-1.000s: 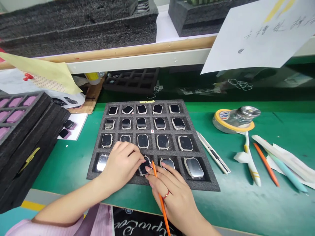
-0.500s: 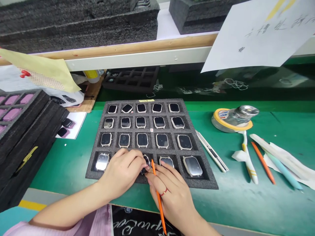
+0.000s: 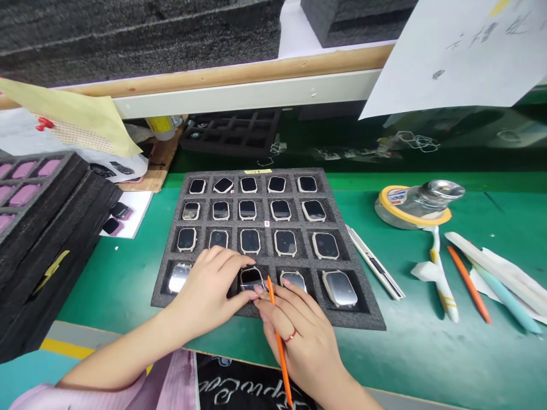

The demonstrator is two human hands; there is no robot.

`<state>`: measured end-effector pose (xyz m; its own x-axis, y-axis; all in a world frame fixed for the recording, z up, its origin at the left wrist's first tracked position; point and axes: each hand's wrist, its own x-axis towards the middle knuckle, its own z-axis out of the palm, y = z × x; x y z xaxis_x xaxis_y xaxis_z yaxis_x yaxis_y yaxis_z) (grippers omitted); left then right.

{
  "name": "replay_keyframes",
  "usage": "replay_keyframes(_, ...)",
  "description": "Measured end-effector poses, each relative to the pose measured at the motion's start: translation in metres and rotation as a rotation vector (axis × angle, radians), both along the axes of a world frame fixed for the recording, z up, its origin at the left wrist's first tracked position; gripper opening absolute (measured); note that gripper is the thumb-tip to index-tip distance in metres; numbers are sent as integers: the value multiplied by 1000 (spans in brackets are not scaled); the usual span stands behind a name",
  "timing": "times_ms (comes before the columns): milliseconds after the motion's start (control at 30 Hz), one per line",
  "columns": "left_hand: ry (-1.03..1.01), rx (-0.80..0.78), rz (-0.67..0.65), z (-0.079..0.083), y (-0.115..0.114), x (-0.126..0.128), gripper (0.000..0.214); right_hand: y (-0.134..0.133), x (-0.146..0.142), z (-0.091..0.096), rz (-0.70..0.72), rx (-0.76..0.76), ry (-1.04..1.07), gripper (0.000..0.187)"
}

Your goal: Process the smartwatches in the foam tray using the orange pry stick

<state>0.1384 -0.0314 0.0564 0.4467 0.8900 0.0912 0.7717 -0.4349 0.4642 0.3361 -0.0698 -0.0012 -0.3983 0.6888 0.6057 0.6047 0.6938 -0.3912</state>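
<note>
A dark grey foam tray (image 3: 256,259) holds several smartwatch cases with dark, shiny screens, each in its own pocket. My left hand (image 3: 213,285) reaches over the front row, thumb and index finger on opposite edges of the smartwatch (image 3: 251,277) in the middle pocket. Part of that watch is hidden by fingers. In my right hand (image 3: 299,327) is an orange pointed plastic stick (image 3: 280,347), slanting between thumb and fingers. This hand's fingertips meet my left thumb at the watch's lower right edge, and its other fingers lie over the neighbouring smartwatch (image 3: 294,280).
Right of the tray lie a utility knife (image 3: 376,265), a toothbrush (image 3: 443,285), another orange stick (image 3: 469,285) and a teal stick (image 3: 506,299). A metal-topped bottle (image 3: 438,196) stands inside a tape roll (image 3: 388,219). Stacked foam trays (image 3: 51,250) rise at left; a shelf edge (image 3: 256,94) crosses above.
My left fingers have opened wider, from a pinch at the watch to its far and near edges, uncovering more screen. The right hand keeps the orange stick. The view has shifted slightly.
</note>
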Motion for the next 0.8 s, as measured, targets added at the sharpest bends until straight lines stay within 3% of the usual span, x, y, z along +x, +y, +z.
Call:
replay_keyframes(167, 17, -68, -22, -1, 3, 0, 42, 2, 0, 3, 4, -7, 0, 22)
replay_keyframes(367, -71, 6, 24, -14, 11, 1, 13, 3, 0, 3, 6, -9, 24, 22)
replay_keyframes(567, -16, 104, 55, -16, 7, 3, 21, 3, 0, 4, 6, -10, 27, 20)
replay_keyframes(800, -70, -69, 58, -11, 9, 2, 40, 3, 0, 3, 11, -32, 41, 23)
